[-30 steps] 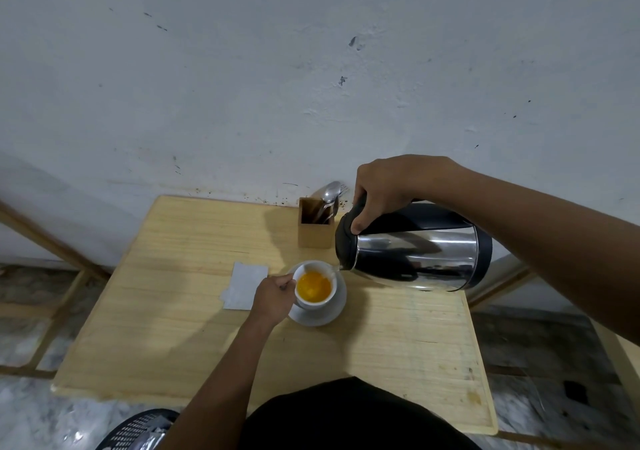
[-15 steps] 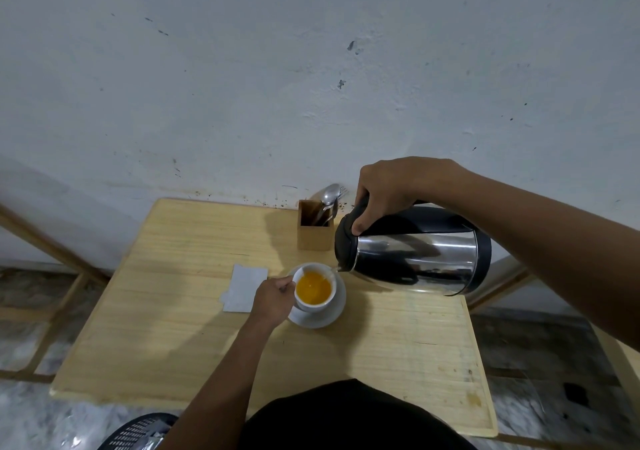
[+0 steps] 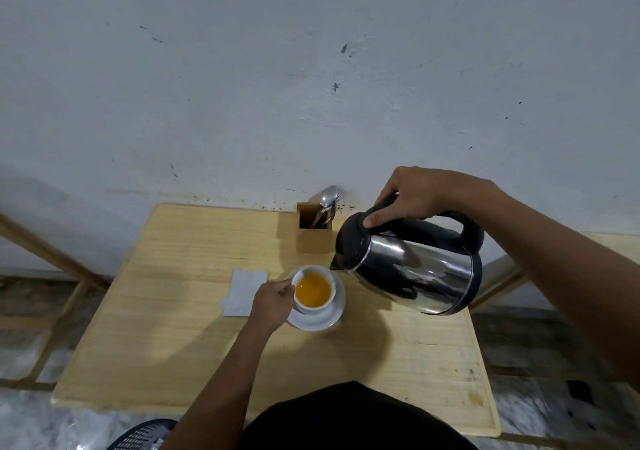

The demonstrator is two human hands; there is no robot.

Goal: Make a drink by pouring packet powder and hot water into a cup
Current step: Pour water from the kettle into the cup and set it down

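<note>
A white cup (image 3: 304,305) holding orange liquid stands on a white saucer (image 3: 329,318) in the middle of the wooden table (image 3: 173,345). My left hand (image 3: 272,305) grips the cup's handle on its left side. My right hand (image 3: 420,195) holds the black handle of a steel kettle (image 3: 415,276), which hangs tilted to the right of the cup. Its spout sits just above the cup's right rim. A thin stream seems to run from the spout into the cup. A white packet (image 3: 244,292) lies flat left of the cup.
A wooden holder (image 3: 313,238) with spoons stands at the table's back edge against the white wall. Wooden frame bars run along the floor at left and right. A black perforated object (image 3: 142,435) shows at the bottom edge.
The kettle has tipped back toward upright and moved right, so its spout now sits at the cup's right rim. My left hand stays on the cup handle.
</note>
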